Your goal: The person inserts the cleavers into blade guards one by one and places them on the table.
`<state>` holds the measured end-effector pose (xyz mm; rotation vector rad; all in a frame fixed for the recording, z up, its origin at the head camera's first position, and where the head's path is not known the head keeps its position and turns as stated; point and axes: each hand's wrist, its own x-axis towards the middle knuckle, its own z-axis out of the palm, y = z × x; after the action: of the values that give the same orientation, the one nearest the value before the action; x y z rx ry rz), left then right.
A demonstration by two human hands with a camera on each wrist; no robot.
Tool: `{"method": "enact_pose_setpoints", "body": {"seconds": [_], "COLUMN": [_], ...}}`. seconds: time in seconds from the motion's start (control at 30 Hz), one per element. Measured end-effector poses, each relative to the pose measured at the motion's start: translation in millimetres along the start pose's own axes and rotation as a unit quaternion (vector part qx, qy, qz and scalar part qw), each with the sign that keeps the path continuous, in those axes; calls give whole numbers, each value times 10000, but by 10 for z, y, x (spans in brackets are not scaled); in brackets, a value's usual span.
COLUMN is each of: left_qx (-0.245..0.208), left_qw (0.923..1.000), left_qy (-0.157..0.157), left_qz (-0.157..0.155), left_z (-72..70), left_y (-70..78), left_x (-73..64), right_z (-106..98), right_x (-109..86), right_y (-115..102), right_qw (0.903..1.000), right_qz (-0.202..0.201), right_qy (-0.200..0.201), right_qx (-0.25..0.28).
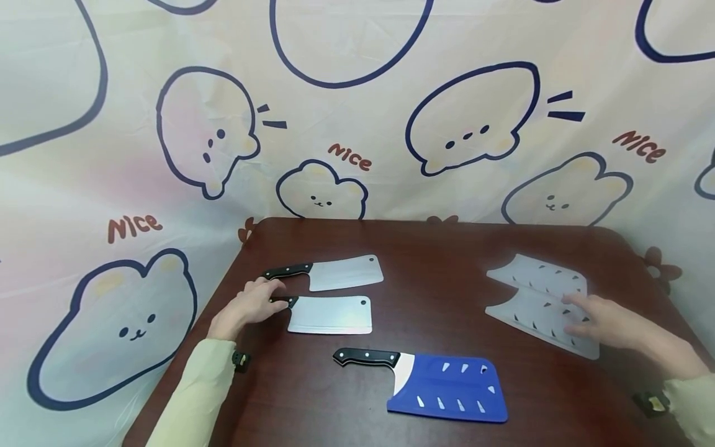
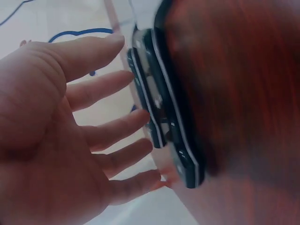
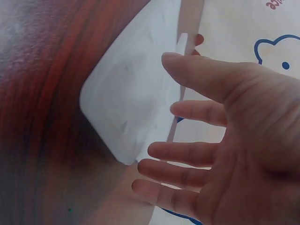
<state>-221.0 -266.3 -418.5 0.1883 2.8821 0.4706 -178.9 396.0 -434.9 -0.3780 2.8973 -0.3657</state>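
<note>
Two bare cleavers lie on the left side of the table, a rear cleaver [image 1: 346,273] and a front cleaver [image 1: 331,315], black handles to the left. My left hand [image 1: 251,304] is beside both handles, covering part of the front one. In the left wrist view its fingers are spread and slightly bent near the black handle [image 2: 176,112], not wrapped around it. On the right lie two whitish slotted blade covers, a far cover [image 1: 539,274] and a near cover [image 1: 539,316]. My right hand [image 1: 609,321] hovers at their right end, fingers apart; whether it touches is unclear.
A third cleaver [image 1: 365,357] in a blue slotted cover [image 1: 447,388] lies at the front middle of the dark brown table [image 1: 436,298]. Behind the table hangs a pale cloth [image 1: 385,136] with cartoon bears.
</note>
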Motion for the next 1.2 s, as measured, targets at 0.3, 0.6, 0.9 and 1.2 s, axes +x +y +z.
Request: {"method": "enact_pose_setpoints", "body": {"seconds": [0.3, 0.6, 0.9, 1.2], "left_qx": [-65, 139, 257, 370], "left_qw": [9997, 9991, 9990, 9986], "left_qy": [-134, -316, -215, -213], "left_qz": [-183, -237, -298, -297], "left_z": [41, 93, 128, 162], "left_y": [-49, -106, -142, -135], "left_x": [-6, -13, -32, -37], "right_z": [22, 3, 14, 61], "right_x": [-18, -35, -61, -80], "right_y": [38, 68, 92, 118], "right_qw": [9992, 9979, 9971, 9979], "right_qz": [330, 298, 466, 522], "right_qy": [-230, -548, -567, -349], "right_qx": [12, -186, -214, -129]}}
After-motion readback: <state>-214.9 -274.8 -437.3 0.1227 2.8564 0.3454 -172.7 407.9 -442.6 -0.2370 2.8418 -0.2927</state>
